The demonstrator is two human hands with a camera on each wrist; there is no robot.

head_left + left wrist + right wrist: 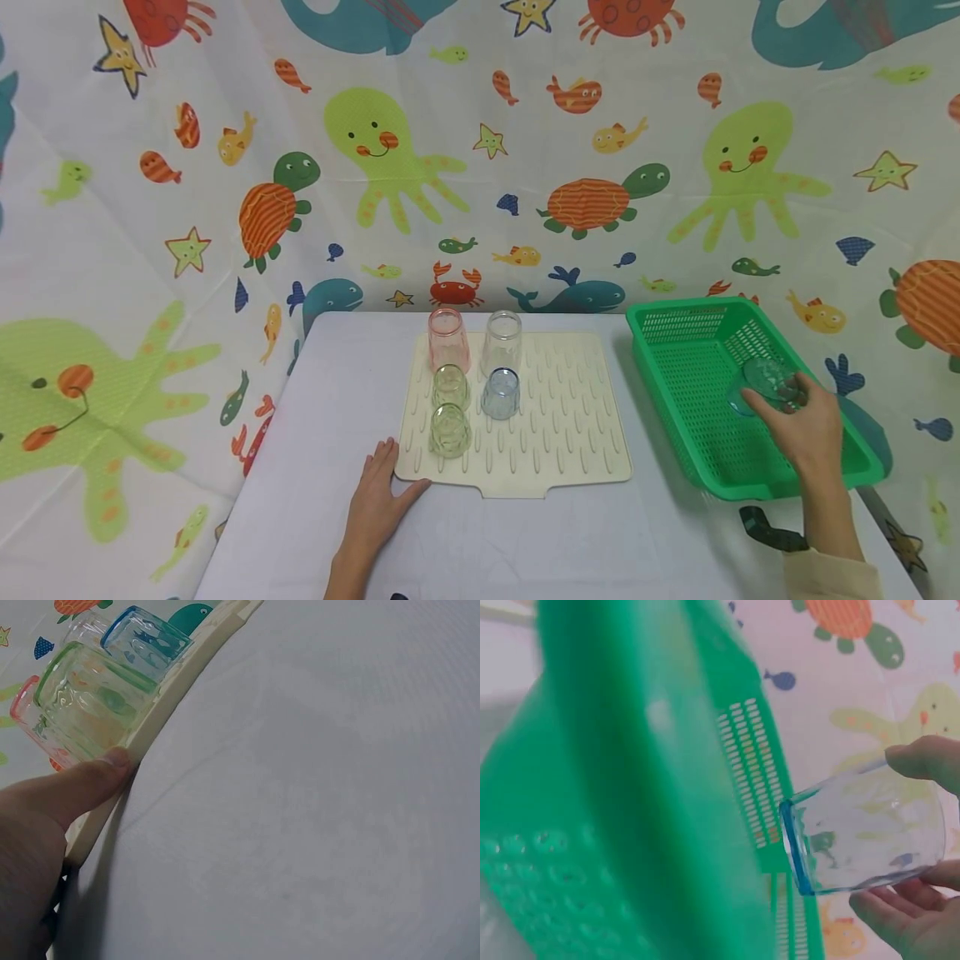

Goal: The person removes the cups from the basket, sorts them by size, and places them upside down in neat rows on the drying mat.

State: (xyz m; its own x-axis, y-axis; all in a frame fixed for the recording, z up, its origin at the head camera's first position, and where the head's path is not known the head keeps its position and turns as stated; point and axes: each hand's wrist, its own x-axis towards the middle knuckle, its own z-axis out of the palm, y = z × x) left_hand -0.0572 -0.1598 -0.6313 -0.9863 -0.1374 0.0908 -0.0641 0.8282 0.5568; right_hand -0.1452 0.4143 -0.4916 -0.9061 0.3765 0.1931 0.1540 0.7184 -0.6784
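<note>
My right hand (808, 421) grips a clear glass with a blue rim (866, 832), thumb on one side and fingers on the other. Over the green plastic basket (678, 433), the glass is tipped on its side. My left hand (377, 500) rests at the front left corner of a cream draining tray (555, 450), its thumb touching the tray's edge in the left wrist view. On the tray's left half, two green glasses (450, 433) stand in front of a pink glass (448, 346). Beside them are a blue glass (500, 396) and a taller clear glass (502, 346).
White cloth (337, 375) covers the table under the tray and basket. Behind hangs a curtain (480, 75) printed with sea animals. The basket has raised, slotted walls and stands at the table's right side. A black strap piece (772, 531) shows at my right wrist.
</note>
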